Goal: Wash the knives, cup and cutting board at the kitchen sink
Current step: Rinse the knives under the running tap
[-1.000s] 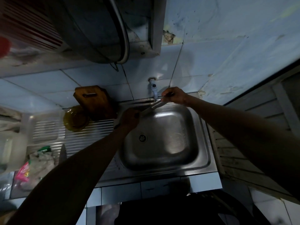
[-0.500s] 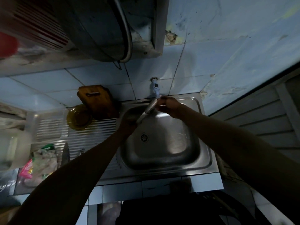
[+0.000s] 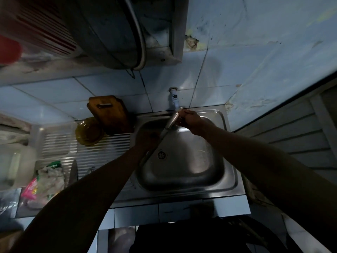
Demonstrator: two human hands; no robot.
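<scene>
I can read no writing anywhere. My left hand (image 3: 145,138) grips the knife (image 3: 170,122) by its handle over the sink (image 3: 231,179). My right hand (image 3: 189,119) pinches the blade beneath the tap (image 3: 174,99). The cutting board (image 3: 109,114) leans against the wall, left.

Left hand (image 3: 145,138): in deep shadow over the sink's (image 3: 231,187) near-left corner; finger positions unreadable, and the knife's (image 3: 170,123) handle end is lost in that dark.
Right hand (image 3: 189,119): fingertips blurred against the blade under the tap (image 3: 174,99).
Cutting board (image 3: 109,114): lower edge hidden behind the amber bowl (image 3: 89,131).
Red object (image 3: 9,50): blurred, cut by the left edge.
Clear container (image 3: 14,165): blurred, cut by the left edge.
Packets (image 3: 45,181) on the desk (image 3: 87,154): labels too blurred to read.
</scene>
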